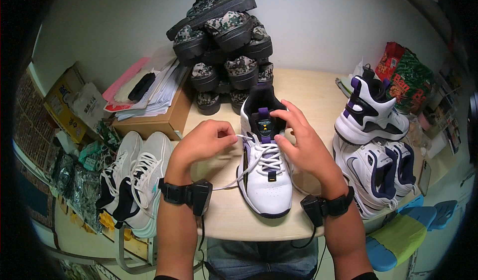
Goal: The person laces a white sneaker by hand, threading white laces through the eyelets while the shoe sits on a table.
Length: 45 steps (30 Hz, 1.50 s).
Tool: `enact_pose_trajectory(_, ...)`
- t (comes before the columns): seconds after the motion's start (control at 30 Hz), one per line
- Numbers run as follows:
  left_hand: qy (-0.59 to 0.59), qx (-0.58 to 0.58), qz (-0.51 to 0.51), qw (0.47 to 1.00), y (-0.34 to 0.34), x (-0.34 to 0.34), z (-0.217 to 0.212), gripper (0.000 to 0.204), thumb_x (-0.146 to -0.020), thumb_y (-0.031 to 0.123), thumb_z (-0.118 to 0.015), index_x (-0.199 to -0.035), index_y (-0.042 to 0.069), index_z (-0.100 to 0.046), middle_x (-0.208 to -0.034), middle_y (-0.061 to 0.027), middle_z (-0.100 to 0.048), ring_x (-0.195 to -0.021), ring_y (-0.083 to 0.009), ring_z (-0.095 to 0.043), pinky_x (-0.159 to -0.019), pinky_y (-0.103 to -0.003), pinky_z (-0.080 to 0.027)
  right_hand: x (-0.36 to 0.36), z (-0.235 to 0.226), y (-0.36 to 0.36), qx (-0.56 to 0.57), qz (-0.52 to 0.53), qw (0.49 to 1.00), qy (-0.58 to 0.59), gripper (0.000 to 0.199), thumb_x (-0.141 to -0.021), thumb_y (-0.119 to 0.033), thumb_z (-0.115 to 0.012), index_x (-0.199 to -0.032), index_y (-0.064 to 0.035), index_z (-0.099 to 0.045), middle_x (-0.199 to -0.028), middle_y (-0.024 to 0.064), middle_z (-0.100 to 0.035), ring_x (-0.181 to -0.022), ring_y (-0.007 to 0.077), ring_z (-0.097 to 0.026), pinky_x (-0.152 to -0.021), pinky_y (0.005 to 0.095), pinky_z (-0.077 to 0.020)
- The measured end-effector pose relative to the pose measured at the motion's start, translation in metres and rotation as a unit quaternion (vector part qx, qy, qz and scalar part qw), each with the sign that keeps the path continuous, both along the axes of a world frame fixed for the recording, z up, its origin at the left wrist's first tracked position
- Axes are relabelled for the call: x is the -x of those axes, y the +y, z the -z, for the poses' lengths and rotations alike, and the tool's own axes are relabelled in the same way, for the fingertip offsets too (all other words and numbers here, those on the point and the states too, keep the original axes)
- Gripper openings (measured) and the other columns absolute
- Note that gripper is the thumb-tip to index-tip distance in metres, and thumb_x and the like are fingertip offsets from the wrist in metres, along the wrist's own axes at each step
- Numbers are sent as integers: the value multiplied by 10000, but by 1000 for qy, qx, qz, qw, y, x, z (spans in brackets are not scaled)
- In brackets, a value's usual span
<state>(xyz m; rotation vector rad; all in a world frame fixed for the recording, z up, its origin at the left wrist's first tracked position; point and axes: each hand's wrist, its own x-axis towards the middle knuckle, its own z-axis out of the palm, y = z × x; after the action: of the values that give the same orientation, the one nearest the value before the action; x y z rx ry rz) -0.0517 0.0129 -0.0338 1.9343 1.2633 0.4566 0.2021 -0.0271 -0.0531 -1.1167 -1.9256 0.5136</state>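
The left hand (pixel 208 139) pinches a white lace (pixel 241 136) between its thumb and finger, and the right hand (pixel 304 144) has its thumb and pointer finger spread apart by the tongue (pixel 265 129) of the white shoe (pixel 269 196). That shoe sits flat on the counter (pixel 221 220), between the two arms, with its toe toward the person. Behind it is a tall pile of spotty shoes (pixel 234 35), and more white sneakers (pixel 371 112) are stacked on the right.
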Motion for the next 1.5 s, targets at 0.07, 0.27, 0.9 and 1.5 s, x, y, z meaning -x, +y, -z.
enact_pose_trajectory(0.07, -27, -20, 16, 999, 5, 2, 9, 190, -926, 169, -631, -870, -12, -633, -792, -16, -636, -742, -90, -566, -679, -250, -459, 0, 0, 0, -3, 0, 1000, -4, 436, -850, -123, -599, -1278, -139, -520, -1471, 237, -363, -1211, 444, -514, -1000, 423, -432)
enact_pose_trajectory(0.27, -73, 5, 45, 996, 3, -4, 10, 197, -948, 196, -619, -920, 4, -654, -739, 10, -595, -678, -66, -521, -602, -231, -425, 1, -2, -2, -3, 1, 1000, -7, 434, -854, -122, -599, -1280, -137, -518, -1472, 239, -360, -1209, 447, -515, -998, 427, -433)
enact_pose_trajectory(0.9, -224, 74, 59, 970, -11, -24, -5, 169, -912, 178, -669, -888, 11, -684, -759, 2, -646, -619, -45, -517, -536, -198, -400, 4, -5, -4, -111, 4, 994, 11, 130, -759, -160, -739, -874, -106, -711, -1484, 160, -401, -1350, 381, -339, -1110, 474, -256)
enact_pose_trajectory(1.5, -238, 77, 79, 965, -10, -27, -2, 158, -922, 154, -644, -912, 5, -694, -747, -7, -642, -619, -58, -538, -556, -204, -424, 6, -6, -4, -123, -17, 992, 19, 76, -774, -112, -733, -823, -69, -693, -1427, 159, -470, -1322, 362, -391, -1086, 457, -284)
